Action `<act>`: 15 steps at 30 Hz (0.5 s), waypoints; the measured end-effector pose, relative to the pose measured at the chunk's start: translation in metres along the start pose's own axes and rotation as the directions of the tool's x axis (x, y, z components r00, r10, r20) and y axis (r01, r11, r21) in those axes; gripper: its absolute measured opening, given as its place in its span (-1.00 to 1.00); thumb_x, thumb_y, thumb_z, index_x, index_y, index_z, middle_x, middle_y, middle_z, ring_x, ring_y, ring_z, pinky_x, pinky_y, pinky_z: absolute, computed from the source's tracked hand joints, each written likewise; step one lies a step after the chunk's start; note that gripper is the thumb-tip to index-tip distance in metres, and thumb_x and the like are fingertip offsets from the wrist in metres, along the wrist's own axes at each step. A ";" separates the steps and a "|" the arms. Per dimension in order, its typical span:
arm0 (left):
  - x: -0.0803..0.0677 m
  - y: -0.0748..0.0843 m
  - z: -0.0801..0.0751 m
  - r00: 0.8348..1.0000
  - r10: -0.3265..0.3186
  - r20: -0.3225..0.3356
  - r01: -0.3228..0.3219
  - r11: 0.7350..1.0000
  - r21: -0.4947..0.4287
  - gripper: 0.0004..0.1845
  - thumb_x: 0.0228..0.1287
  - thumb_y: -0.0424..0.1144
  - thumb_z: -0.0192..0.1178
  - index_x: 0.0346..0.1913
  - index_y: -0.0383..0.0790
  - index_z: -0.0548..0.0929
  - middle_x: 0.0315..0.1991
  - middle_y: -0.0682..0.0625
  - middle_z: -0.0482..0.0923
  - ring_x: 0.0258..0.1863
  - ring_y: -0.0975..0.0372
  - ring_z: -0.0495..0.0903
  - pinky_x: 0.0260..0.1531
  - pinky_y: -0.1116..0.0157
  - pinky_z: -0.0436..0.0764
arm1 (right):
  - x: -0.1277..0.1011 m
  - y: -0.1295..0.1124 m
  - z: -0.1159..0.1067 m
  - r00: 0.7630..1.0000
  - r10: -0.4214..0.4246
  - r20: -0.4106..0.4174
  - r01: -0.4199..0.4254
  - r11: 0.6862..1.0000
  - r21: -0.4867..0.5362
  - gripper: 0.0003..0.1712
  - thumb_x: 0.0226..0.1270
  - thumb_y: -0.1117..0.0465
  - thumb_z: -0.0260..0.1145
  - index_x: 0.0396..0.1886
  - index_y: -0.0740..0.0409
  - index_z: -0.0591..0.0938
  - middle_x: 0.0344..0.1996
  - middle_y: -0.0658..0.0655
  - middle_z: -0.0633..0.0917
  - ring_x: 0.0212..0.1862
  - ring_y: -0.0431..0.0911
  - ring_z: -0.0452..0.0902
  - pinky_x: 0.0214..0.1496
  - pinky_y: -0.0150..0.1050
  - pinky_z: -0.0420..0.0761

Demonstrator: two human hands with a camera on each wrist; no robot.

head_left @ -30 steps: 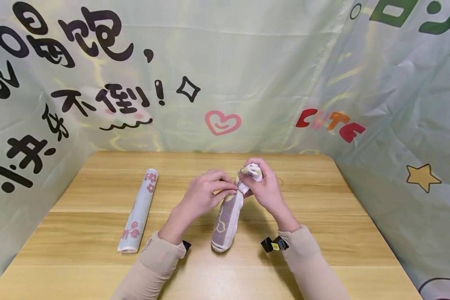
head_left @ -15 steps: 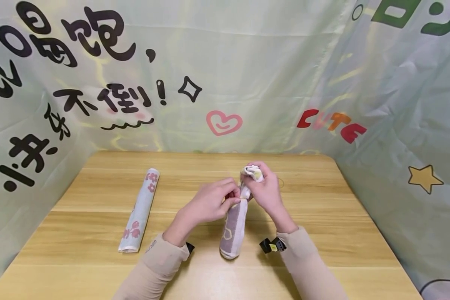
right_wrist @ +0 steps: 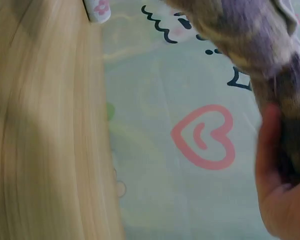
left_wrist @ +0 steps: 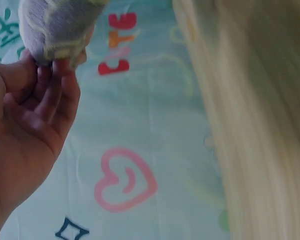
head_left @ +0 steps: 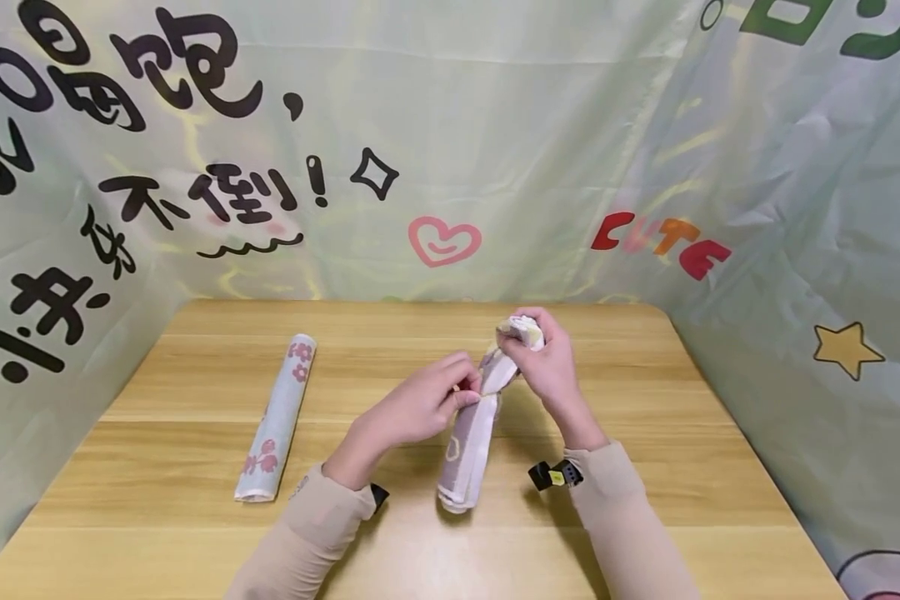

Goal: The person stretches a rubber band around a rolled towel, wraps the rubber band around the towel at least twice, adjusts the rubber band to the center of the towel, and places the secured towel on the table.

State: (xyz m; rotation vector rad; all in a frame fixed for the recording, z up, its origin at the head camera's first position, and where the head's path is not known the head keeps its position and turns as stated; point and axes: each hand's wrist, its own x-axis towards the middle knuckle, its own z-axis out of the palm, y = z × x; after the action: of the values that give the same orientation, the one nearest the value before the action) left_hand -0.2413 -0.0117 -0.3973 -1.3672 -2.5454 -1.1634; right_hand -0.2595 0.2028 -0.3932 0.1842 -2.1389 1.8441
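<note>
The rolled lilac towel (head_left: 471, 442), printed with pale yellow outlines, stands tilted over the middle of the wooden table (head_left: 645, 450). Its long axis runs from a lower end at the near side, resting on or just above the tabletop, up and away to a top end that leans to the right and toward the far edge. The roll narrows where it is pinched, about two thirds of the way up.

The right hand (head_left: 547, 367) is at the upper end: its fingers curl round the top of the roll, which shows above the knuckles as a bunched whitish tuft. In the right wrist view the cloth fills the upper right corner with the thumb against it. The left hand (head_left: 420, 408) comes in from the left and lower down, fingertips pinching the towel at the narrowed waist, just below the right hand; the two hands are near each other, with the roll between them. The left wrist view shows those fingertips closed on a fold of the lilac fabric.

Well apart to the left lies a second rolled towel (head_left: 277, 421), pale blue with pink flowers, flat on the table, its length running near to far. A printed green backdrop (head_left: 495, 150) with a pink heart and black characters stands behind the table.
</note>
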 end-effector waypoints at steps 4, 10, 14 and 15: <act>-0.005 -0.007 -0.011 1.000 -0.019 -0.013 0.017 0.991 -0.132 -0.95 0.52 -0.31 0.18 -0.15 -0.20 0.54 -0.22 0.06 0.45 -0.22 0.26 0.49 -0.21 0.32 0.59 | -0.003 -0.002 -0.002 0.984 -0.080 0.158 0.052 0.984 0.172 -0.35 0.26 0.45 0.40 0.35 0.19 0.44 -0.03 0.06 0.65 -0.09 -0.14 0.63 -0.18 -0.35 0.70; -0.008 -0.015 -0.019 0.998 -0.043 -0.052 0.019 0.919 -0.393 -0.93 0.56 -0.36 0.13 -0.13 -0.32 0.53 -0.20 -0.05 0.51 -0.23 0.20 0.53 -0.24 0.30 0.60 | -0.004 -0.001 -0.006 0.913 -0.233 0.335 0.011 0.836 0.549 0.32 0.26 0.38 0.53 0.72 -0.19 -0.17 0.36 0.18 0.54 0.13 0.01 0.68 0.09 -0.21 0.73; -0.009 -0.015 -0.022 0.997 -0.044 -0.059 0.009 0.867 -0.498 -0.92 0.55 -0.39 0.12 -0.13 -0.38 0.50 -0.15 -0.14 0.53 -0.16 0.16 0.59 -0.15 0.26 0.68 | -0.007 -0.007 -0.005 0.887 -0.255 0.384 0.012 0.846 0.534 0.40 0.26 0.39 0.54 0.72 -0.32 -0.25 0.49 0.42 0.34 0.15 0.03 0.68 0.02 -0.10 0.77; -0.009 -0.016 -0.022 0.997 -0.047 -0.055 0.013 0.863 -0.505 -0.92 0.55 -0.39 0.12 -0.13 -0.39 0.50 -0.14 -0.15 0.53 -0.13 0.16 0.61 -0.11 0.24 0.69 | -0.007 -0.008 -0.004 0.885 -0.248 0.394 0.009 0.856 0.517 0.40 0.27 0.40 0.53 0.72 -0.34 -0.25 0.49 0.48 0.31 0.16 0.03 0.68 0.03 -0.07 0.77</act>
State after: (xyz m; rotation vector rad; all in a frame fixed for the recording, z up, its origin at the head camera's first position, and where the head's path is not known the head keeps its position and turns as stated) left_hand -0.2543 -0.0368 -0.3938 -1.3326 -2.3107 -1.9488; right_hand -0.2494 0.2048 -0.3873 0.9402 -1.7668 2.4185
